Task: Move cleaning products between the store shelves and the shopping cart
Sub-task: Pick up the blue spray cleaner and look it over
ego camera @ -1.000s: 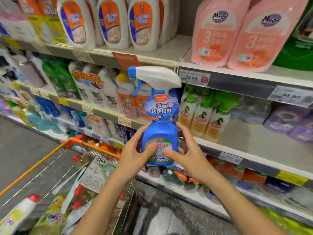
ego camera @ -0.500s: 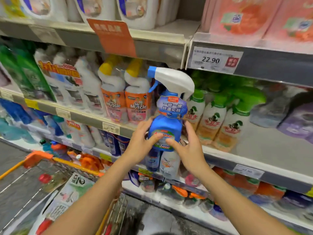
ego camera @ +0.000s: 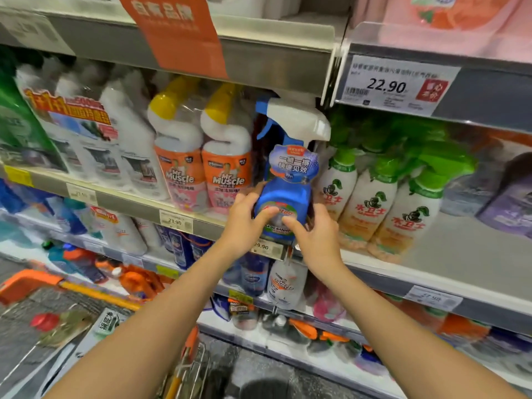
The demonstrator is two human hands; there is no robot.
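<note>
Both hands grip the blue trigger-spray bottle (ego camera: pixel 283 194) low on its body: the left hand (ego camera: pixel 244 223) wraps one flank, the right hand (ego camera: pixel 316 240) the other, thumbs on the label. It stands upright (nozzle pointing left) at the shelf edge (ego camera: pixel 129 201), facing the gap between the Mr Muscle bottles (ego camera: pixel 227 168) and the green-capped sprayers (ego camera: pixel 371 203). Headroom under the upper shelf (ego camera: pixel 273 67) looks tight.

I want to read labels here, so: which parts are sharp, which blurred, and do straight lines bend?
Head view: the blue plastic spray bottle with white trigger head and the white 22.90 price tag are fairly sharp; head view: the wrapped white bottles far left and purple pouches far right smear; head view: the grey metal shelf edge runs tilted, hardly bent.
</note>
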